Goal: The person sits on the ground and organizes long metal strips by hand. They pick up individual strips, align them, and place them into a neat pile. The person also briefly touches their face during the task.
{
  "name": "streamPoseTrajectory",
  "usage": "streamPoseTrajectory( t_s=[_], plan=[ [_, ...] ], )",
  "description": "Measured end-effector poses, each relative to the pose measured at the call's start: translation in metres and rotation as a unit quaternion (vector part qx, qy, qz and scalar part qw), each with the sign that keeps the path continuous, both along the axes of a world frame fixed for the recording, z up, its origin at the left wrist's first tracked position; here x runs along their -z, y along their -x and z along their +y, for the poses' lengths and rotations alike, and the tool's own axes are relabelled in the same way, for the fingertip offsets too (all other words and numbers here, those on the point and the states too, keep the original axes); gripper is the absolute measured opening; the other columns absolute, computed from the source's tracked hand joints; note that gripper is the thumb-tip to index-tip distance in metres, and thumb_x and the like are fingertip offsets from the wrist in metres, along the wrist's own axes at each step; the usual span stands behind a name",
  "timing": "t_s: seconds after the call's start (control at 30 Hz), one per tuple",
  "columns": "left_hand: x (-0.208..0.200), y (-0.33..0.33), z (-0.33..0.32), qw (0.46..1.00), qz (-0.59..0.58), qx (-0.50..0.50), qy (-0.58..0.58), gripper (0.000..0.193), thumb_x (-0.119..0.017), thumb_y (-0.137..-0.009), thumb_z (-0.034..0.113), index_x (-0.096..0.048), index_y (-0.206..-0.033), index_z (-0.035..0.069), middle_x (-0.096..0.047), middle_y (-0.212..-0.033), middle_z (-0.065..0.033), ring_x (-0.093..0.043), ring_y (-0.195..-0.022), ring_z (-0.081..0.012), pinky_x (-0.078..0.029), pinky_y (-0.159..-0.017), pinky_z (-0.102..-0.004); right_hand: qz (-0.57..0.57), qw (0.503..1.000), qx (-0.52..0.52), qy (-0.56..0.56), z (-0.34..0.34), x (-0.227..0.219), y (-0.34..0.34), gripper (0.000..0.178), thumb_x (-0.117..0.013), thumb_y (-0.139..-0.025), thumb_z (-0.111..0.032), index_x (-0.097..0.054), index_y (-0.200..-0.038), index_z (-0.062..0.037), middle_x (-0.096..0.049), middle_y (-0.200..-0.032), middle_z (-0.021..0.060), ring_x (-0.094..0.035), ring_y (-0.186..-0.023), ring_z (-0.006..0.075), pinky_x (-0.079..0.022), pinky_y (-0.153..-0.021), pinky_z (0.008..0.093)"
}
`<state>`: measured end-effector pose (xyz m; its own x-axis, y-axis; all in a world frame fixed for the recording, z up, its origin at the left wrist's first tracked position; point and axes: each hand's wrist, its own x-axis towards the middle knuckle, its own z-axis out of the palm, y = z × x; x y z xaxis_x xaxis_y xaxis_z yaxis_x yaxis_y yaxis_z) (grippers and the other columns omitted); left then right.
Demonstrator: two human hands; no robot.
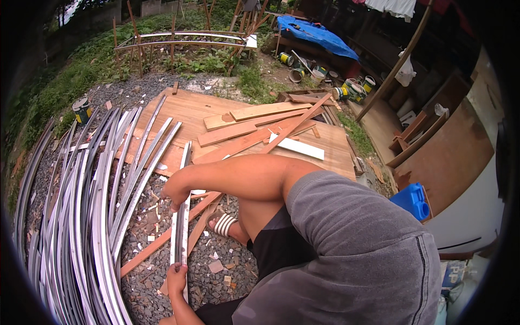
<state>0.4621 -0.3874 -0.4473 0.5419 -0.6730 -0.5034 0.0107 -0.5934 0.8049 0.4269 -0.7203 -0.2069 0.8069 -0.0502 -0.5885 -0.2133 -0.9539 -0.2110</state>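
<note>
A long, narrow silver metal channel [180, 238] runs up and down the view in front of me, above the gravel. Lower down, my left hand [176, 277] pinches its edge between thumb and fingers. My right hand [176, 190] reaches across from the right and grips the channel farther up, its fingers bent down at the left side and partly hidden by the hand itself. Close by on the left lies a big heap of similar long metal channels [100, 206]. Reddish wooden strips [147, 253] cross the gravel under the held channel.
A plywood sheet [187, 111] bears several planks [244, 141] and a white strip [298, 146]. A paint can [82, 110] stands behind the metal heap. More cans [355, 89] lie near a blue tarp [317, 37]. A blue jug [410, 201] is at the right. Gravel and scraps surround my sandalled foot [225, 223].
</note>
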Motion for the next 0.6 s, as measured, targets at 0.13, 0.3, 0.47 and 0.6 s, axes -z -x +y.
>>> streamPoseTrajectory(
  t_s=[0.13,0.3,0.47,0.6],
  plan=[
    [-0.006,0.003,-0.001,1.0,0.003,-0.007,-0.005,0.043,-0.074,-0.09,0.024,-0.065,-0.116,-0.009,-0.071,-0.096,-0.0127,-0.065,-0.085,-0.0186,-0.052,-0.079,-0.0315,-0.008,1.0,0.006,-0.002,0.0,-0.004,0.001,0.076,-0.072,-0.087,-0.05,-0.052,-0.147,-0.009,-0.059,-0.141,0.0199,-0.056,-0.129,0.0395,-0.045,-0.106,0.0501],
    [-0.005,0.006,0.0,1.0,0.01,-0.009,-0.002,0.055,-0.076,-0.088,0.034,-0.063,-0.123,-0.007,-0.072,-0.099,-0.0197,-0.069,-0.087,-0.0244,-0.053,-0.079,-0.036,-0.012,1.0,-0.008,-0.02,0.0,-0.005,-0.001,0.072,-0.072,-0.089,-0.042,-0.047,-0.15,-0.0118,-0.063,-0.133,0.0238,-0.06,-0.125,0.0405,-0.046,-0.105,0.0482],
    [-0.015,0.009,-0.002,0.996,-0.005,0.024,-0.082,0.065,-0.073,-0.085,0.052,-0.065,-0.127,0.004,-0.07,-0.116,-0.0244,-0.066,-0.112,-0.0379,-0.05,-0.096,-0.0437,-0.001,1.0,-0.006,-0.02,0.004,-0.015,-0.003,0.069,-0.072,-0.09,-0.04,-0.048,-0.149,-0.0127,-0.063,-0.133,0.0263,-0.06,-0.125,0.0398,-0.046,-0.105,0.0457],
    [-0.02,0.01,-0.003,0.995,-0.068,0.037,-0.064,0.064,-0.073,-0.084,0.055,-0.067,-0.123,0.004,-0.07,-0.117,-0.0225,-0.066,-0.111,-0.0365,-0.051,-0.095,-0.0435,0.004,1.0,0.015,-0.021,0.009,-0.018,-0.004,0.067,-0.073,-0.091,-0.034,-0.048,-0.149,-0.0143,-0.063,-0.133,0.026,-0.061,-0.125,0.0389,-0.048,-0.103,0.0439]
  ],
)
